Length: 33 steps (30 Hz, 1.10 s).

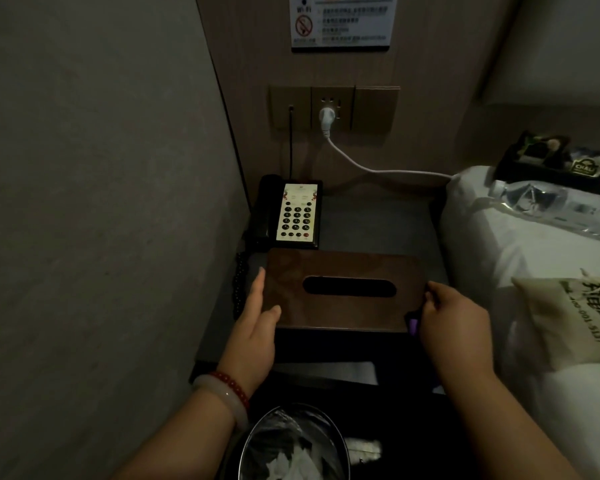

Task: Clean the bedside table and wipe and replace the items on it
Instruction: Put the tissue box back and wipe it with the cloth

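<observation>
The left hand [257, 327], fingers straight, is touching the box [343, 313] at its left end, the right hand [454, 323] pinching its right (phone [297, 213] farther back).

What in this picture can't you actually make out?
Head view, the only one:
Wall notice: top cut off by the frame edge, print blurred.
Tissue box slot: too dark to see inside.
Purple thing: mostly hidden under the right hand.
Bin: cut off by the bottom edge.
</observation>
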Each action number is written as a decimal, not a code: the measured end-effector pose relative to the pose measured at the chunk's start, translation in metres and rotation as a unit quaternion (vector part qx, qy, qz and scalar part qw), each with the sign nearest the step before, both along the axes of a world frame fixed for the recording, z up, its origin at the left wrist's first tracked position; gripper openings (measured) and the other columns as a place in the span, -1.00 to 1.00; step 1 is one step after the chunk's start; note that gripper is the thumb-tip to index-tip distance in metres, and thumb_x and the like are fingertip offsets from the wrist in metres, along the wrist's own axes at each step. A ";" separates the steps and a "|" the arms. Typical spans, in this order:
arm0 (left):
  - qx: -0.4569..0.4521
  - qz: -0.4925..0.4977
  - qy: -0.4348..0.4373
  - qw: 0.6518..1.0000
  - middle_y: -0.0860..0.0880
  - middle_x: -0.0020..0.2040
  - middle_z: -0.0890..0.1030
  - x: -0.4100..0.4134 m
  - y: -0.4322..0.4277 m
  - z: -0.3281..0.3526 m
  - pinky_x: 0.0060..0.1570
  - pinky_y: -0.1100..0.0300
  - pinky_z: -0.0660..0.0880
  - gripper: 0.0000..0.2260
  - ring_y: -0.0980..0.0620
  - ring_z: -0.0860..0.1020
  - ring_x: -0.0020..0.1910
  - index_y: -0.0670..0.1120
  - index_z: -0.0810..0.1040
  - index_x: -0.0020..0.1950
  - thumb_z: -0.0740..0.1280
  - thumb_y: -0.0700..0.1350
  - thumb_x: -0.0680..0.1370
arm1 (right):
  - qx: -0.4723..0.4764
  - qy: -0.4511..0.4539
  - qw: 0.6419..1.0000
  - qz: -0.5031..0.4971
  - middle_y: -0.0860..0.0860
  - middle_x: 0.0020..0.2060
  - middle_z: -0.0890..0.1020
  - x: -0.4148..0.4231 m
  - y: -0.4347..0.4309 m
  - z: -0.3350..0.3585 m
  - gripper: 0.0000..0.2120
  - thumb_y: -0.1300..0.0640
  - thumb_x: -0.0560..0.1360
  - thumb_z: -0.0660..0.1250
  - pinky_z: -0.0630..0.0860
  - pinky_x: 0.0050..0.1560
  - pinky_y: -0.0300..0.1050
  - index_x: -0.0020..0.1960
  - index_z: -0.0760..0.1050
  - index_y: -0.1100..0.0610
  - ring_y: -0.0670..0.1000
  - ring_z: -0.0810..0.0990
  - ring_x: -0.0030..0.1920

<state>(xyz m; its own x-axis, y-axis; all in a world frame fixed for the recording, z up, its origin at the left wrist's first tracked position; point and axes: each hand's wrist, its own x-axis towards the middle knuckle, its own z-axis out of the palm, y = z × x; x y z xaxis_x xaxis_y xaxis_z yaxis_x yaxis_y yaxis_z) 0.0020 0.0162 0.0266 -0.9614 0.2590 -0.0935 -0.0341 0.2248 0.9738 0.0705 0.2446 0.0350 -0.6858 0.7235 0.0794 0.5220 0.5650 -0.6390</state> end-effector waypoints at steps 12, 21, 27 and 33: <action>-0.007 -0.017 -0.045 0.999 0.13 0.42 0.28 -0.014 0.001 -0.037 0.35 0.30 0.15 -0.49 0.19 0.25 0.39 0.15 0.08 0.53 0.08 -0.23 0.65 | 0.036 -0.074 0.996 0.022 0.28 -0.09 0.63 -0.020 0.001 -0.023 -0.72 0.23 0.54 0.15 0.45 -0.18 -0.03 0.16 0.56 0.12 0.29 0.58 -0.08; -0.010 -0.012 -0.064 0.998 0.08 0.50 0.22 -0.017 -0.001 -0.052 0.46 0.15 0.11 -0.48 0.13 0.22 0.45 0.21 0.05 0.53 0.08 -0.20 0.65 | 0.052 -0.076 0.995 0.025 0.29 -0.10 0.63 -0.023 0.001 -0.026 -0.72 0.24 0.53 0.16 0.49 -0.17 0.02 0.15 0.56 0.13 0.30 0.59 -0.09; -0.028 -0.026 -0.061 0.997 0.08 0.51 0.18 -0.014 -0.003 -0.056 0.38 0.28 0.09 -0.47 0.19 0.18 0.42 0.19 -0.03 0.54 0.08 -0.18 0.66 | 0.094 -0.105 0.988 0.057 0.32 -0.08 0.62 -0.020 0.012 -0.010 -0.82 0.23 0.51 0.23 0.48 -0.15 0.04 0.05 0.56 0.19 0.32 0.58 -0.07; -0.023 -0.018 -0.051 0.998 0.06 0.52 0.18 -0.016 -0.005 -0.063 0.46 0.18 0.09 -0.48 0.13 0.18 0.47 0.17 -0.01 0.54 0.10 -0.17 0.65 | 0.155 0.086 0.984 0.002 0.27 -0.09 0.61 -0.017 0.005 0.055 -0.78 0.12 0.58 0.20 0.37 -0.15 -0.04 0.12 0.53 0.19 0.26 0.56 -0.08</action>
<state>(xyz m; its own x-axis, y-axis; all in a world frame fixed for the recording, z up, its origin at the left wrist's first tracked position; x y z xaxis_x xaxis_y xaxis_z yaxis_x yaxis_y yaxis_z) -0.0136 0.0115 -0.0362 -0.9364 0.2867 -0.2023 -0.1228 0.2723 0.9543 0.0538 0.2497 0.0902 -0.6454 0.6436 0.4113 0.4183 0.7484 -0.5147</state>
